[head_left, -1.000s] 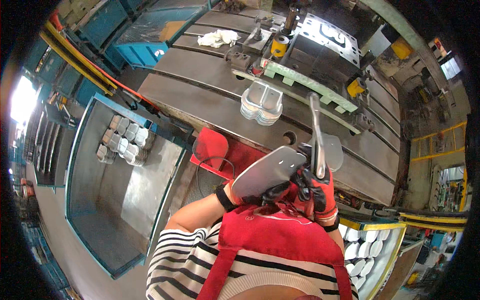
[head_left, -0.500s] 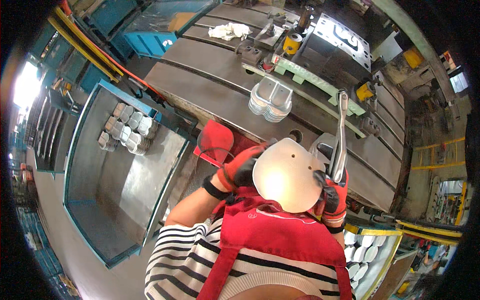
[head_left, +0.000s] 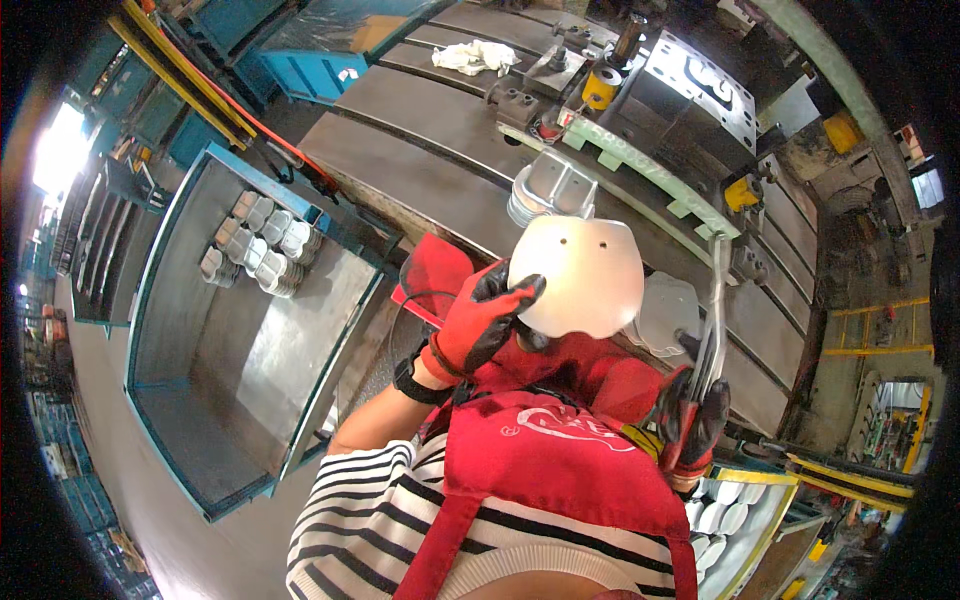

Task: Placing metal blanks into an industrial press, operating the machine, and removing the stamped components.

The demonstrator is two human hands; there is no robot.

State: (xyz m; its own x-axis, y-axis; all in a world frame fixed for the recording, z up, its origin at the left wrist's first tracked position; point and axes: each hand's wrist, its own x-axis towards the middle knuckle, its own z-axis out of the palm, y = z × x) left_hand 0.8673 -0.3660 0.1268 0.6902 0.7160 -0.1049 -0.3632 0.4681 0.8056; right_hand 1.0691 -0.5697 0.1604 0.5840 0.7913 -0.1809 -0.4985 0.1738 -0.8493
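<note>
My left hand (head_left: pixel 490 312), in a red and black glove, is closed on the lower left edge of a flat, rounded metal plate (head_left: pixel 578 280). Two small holes pierce the plate near its top edge. My right hand (head_left: pixel 695 420), gloved alike, grips long shiny metal tongs (head_left: pixel 715 320) that point up and away from me. Between the hands, similar flat plates (head_left: pixel 668 312) lie on the slotted metal table (head_left: pixel 430 150), partly covered by the held plate. Just beyond it stands a stack of formed metal pieces (head_left: pixel 553 183), its lower right part hidden.
A die block (head_left: pixel 680 120) with a pale green bar (head_left: pixel 640 175) crosses the far table. At left is a blue-edged metal bin (head_left: pixel 215 400) with stacked formed pieces (head_left: pixel 262 240). Nearer sits a red seat (head_left: pixel 436 270). White cloth (head_left: pixel 474 57) lies far off; yellow-edged crate (head_left: pixel 722 510) lower right.
My right hand has let go of the plate and moved down and right with the tongs. The left hand now holds the plate alone, turned and raised slightly away from me.
</note>
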